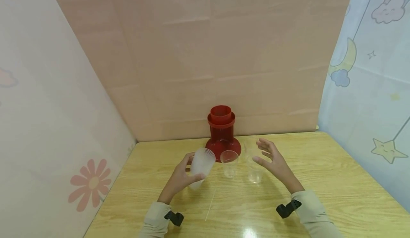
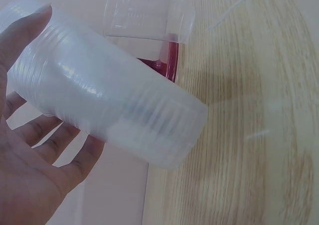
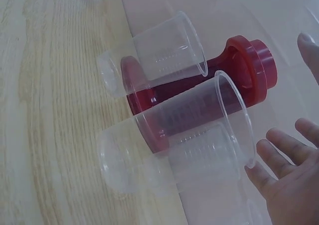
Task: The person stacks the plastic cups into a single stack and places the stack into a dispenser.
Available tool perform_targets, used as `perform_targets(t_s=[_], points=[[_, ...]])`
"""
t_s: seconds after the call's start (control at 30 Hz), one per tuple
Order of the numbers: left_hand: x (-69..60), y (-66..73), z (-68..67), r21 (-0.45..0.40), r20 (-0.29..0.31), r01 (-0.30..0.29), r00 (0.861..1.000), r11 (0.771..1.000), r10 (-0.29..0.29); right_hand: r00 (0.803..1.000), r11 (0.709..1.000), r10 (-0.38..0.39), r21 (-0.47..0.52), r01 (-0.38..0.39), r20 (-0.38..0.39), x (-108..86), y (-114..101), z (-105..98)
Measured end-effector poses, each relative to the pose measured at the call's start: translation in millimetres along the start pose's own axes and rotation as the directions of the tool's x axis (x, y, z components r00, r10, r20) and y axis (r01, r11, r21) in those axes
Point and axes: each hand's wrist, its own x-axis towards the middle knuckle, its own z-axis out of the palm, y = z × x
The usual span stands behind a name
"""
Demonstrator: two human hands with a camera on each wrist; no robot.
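My left hand (image 1: 182, 175) (image 2: 35, 160) grips a tilted stack of nested clear plastic cups (image 1: 201, 163) (image 2: 119, 90), thumb on one side and fingers on the other. To its right a single clear cup (image 1: 229, 165) (image 3: 154, 55) stands upright on the table. Beyond that are more clear cups (image 1: 254, 174) (image 3: 174, 130), overlapping in the right wrist view. Beside their rims my right hand (image 1: 272, 159) (image 3: 294, 170) is held with fingers spread and relaxed; whether a fingertip touches a rim I cannot tell.
A red stand (image 1: 221, 134) (image 3: 199, 85) with a round base and a ringed top is behind the cups, near the back wall. On the wooden table (image 1: 153, 195) lies a thin pale stick or straw (image 1: 210, 205), in front of the cups.
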Motion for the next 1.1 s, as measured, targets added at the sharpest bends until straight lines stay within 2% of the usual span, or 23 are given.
perform_targets(t_s=[0.43, 1.1], points=[[-2.0, -1.8, 0.4, 0.004, 0.002, -0.026, 1.0, 1.0, 0.026, 1.0, 1.0, 0.023, 0.013, -0.023, -0.003, -9.0, 10.0, 5.6], [-1.3, 0.2, -0.1, -0.008, -0.005, -0.007, 1.0, 1.0, 0.007, 0.995, 0.995, 0.094, 0.022, -0.094, 0.013, -19.4, 21.2, 20.8]])
